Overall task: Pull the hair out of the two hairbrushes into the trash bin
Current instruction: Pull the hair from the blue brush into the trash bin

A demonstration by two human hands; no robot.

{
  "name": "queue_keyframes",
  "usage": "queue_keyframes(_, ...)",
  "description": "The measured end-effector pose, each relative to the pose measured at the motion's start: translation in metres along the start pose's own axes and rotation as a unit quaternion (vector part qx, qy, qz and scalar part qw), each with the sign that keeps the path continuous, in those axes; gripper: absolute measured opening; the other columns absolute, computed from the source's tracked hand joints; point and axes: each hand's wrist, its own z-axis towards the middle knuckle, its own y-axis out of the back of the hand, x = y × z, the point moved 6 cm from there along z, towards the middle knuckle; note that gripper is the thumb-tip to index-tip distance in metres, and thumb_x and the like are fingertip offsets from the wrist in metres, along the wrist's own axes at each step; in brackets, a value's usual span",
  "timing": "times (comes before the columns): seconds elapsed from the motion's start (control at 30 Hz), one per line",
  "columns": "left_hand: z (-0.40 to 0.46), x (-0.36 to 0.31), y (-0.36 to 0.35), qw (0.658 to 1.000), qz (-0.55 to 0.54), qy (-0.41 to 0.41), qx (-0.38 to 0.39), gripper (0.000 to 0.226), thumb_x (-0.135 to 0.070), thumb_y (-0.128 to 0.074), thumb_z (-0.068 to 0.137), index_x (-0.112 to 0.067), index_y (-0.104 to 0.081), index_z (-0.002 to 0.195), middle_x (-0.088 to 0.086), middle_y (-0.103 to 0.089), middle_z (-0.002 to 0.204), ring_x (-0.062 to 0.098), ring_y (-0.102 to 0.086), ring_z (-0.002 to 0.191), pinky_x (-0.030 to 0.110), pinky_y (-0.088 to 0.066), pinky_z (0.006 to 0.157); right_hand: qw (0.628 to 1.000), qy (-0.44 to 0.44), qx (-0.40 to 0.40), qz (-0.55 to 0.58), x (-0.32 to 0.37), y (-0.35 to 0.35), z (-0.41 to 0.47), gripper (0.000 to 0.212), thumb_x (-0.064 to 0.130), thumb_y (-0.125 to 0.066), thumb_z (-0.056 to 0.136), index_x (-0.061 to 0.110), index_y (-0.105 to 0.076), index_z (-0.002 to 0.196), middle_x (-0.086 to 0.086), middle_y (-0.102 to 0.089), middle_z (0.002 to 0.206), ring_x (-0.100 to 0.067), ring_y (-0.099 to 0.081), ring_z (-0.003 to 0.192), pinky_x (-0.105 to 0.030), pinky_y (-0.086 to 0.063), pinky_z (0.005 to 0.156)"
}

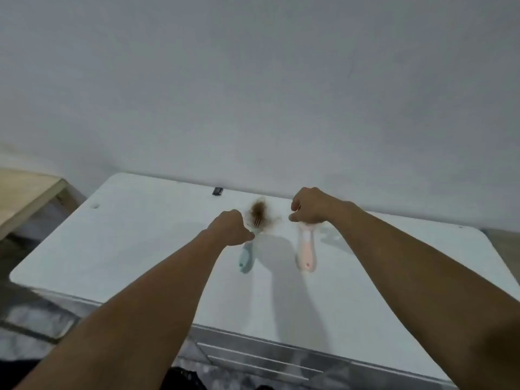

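Observation:
Two hairbrushes lie on a white table (126,249), handles pointing toward me. The pale blue hairbrush (247,258) carries a clump of brown hair (258,211) on its head. My left hand (230,228) is closed at this brush's neck, thumb against it, just left of the hair. The pink hairbrush (306,253) lies to the right. My right hand (312,206) is curled over its head and hides the bristles and any hair there. No trash bin can be made out.
A small black object (217,191) sits at the table's far edge against the white wall. A wooden surface (25,192) stands lower at the left. Something dark (185,378) shows at the bottom edge below the table front.

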Motion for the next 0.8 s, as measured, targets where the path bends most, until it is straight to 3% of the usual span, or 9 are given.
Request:
queue_keyframes(0.13,0.013,0.007,-0.025,0.998,-0.041,0.049,0.004,0.036,-0.034,-0.072,0.075,-0.01,-0.047,0.064,0.001,-0.052,0.065,0.023,-0.056,0.07,0.027,-0.037,0.053,0.999,0.013,0.034,-0.007,-0.007,-0.029,0.023,0.039,0.028,-0.063,0.088,-0.001,-0.066,0.114,-0.013,-0.065,0.122,-0.029,-0.061,0.11,-0.041,-0.05,0.095)
queue_keyframes(0.3,0.026,0.013,-0.043,0.993,-0.055,0.102,-0.023,0.055,-0.048,-0.076,0.069,-0.006,-0.06,0.101,0.008,-0.062,0.103,0.028,-0.063,0.098,0.031,-0.043,0.068,0.999,0.03,0.027,0.03,-0.018,-0.054,0.062,0.034,0.023,-0.066,0.084,0.016,-0.065,0.117,-0.004,-0.066,0.121,-0.023,-0.061,0.11,-0.036,-0.051,0.094)
queue_keyframes(0.43,0.037,0.018,-0.054,0.986,-0.081,0.141,-0.043,0.058,-0.049,-0.076,0.071,-0.01,-0.06,0.11,0.006,-0.062,0.109,0.027,-0.062,0.103,0.032,-0.047,0.075,0.998,0.04,-0.018,0.055,-0.017,-0.058,0.086,0.031,0.022,-0.068,0.081,0.016,-0.066,0.111,-0.006,-0.067,0.115,-0.024,-0.062,0.107,-0.034,-0.051,0.089)
queue_keyframes(0.67,0.049,0.015,-0.063,0.979,-0.131,0.138,-0.072,0.024,-0.017,-0.068,0.072,-0.011,-0.066,0.095,0.008,-0.066,0.094,0.03,-0.062,0.091,0.031,-0.046,0.068,0.997,0.06,0.016,0.048,-0.013,-0.084,0.108,0.03,0.018,-0.074,0.074,0.019,-0.049,0.091,-0.006,-0.054,0.106,-0.025,-0.054,0.096,-0.031,-0.039,0.073)
queue_keyframes(0.77,0.052,0.016,-0.064,0.972,-0.171,0.143,-0.079,0.008,-0.01,-0.063,0.067,-0.01,-0.055,0.066,0.006,-0.054,0.067,0.03,-0.054,0.07,0.027,-0.037,0.055,0.993,0.076,0.009,0.088,-0.013,-0.091,0.114,0.026,0.003,-0.065,0.074,0.024,-0.05,0.08,-0.004,-0.061,0.097,-0.024,-0.057,0.091,-0.031,-0.043,0.07)
queue_keyframes(0.8,0.052,0.016,-0.064,0.969,-0.185,0.144,-0.079,0.021,-0.008,-0.063,0.066,-0.012,-0.044,0.056,0.004,-0.044,0.057,0.028,-0.046,0.061,0.026,-0.031,0.05,0.992,0.074,0.0,0.104,-0.013,-0.09,0.116,0.028,0.0,-0.062,0.073,0.026,-0.051,0.073,-0.004,-0.065,0.093,-0.025,-0.06,0.089,-0.031,-0.047,0.07)
